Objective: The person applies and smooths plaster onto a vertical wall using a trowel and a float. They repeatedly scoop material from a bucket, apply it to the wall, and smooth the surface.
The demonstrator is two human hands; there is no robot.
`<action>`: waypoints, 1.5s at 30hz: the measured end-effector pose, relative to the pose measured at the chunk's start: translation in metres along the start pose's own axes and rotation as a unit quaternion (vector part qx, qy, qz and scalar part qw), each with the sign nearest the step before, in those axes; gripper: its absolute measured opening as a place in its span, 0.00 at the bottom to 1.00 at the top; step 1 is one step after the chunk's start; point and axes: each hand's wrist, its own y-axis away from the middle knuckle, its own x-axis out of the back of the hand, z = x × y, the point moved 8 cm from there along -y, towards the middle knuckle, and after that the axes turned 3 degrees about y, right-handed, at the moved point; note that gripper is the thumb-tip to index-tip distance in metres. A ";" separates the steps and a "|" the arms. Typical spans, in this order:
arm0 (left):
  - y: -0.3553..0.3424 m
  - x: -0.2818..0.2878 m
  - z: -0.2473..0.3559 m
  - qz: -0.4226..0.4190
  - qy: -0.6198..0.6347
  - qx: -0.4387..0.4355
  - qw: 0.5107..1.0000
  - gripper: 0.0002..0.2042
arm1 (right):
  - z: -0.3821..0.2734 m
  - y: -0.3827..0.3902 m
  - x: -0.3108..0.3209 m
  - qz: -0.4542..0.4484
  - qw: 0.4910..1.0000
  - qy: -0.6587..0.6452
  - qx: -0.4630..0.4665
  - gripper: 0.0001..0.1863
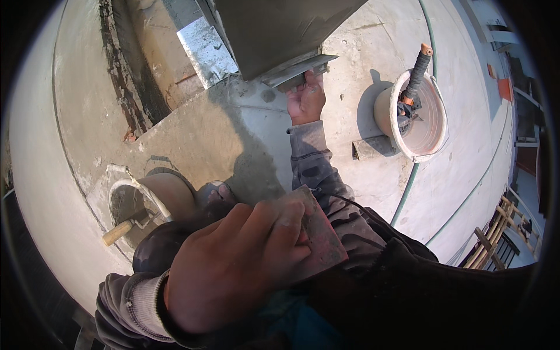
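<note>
The left hand (pixel 233 262), blurred, is clamped on a reddish block (pixel 328 242), largely covered; its long axis cannot be determined. The right hand (pixel 307 104), well apart, grips a metal blade (pixel 298 69), hold partly hidden, along the grey slab's (pixel 280 32) near edge; the blade runs left to right, right end angled away.

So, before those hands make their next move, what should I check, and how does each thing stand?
1. Left hand gripping the reddish block: ok.
2. Right hand on the flat metal tool: ok, though part of the grip is hidden.
3. Metal tool touching the grey slab: cannot tell; it sits right at the lower edge.
4. Wooden-handled tool in the left bucket: ok, handle over the rim.
5. Green hose free of the right bucket: cannot tell; the bucket hides part.
</note>
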 end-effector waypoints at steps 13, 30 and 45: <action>0.014 0.002 0.013 0.069 -0.053 -0.055 0.995 0.09 | 0.045 -0.018 -0.017 0.018 0.996 0.041 -0.071 0.16; 0.021 0.028 0.050 0.276 0.089 -0.268 0.919 0.14 | -0.127 0.114 -0.234 -0.095 0.991 0.067 0.072 0.21; 0.020 0.035 0.042 0.331 0.063 -0.245 0.909 0.09 | -0.109 0.043 -0.095 -0.011 0.998 0.051 0.043 0.23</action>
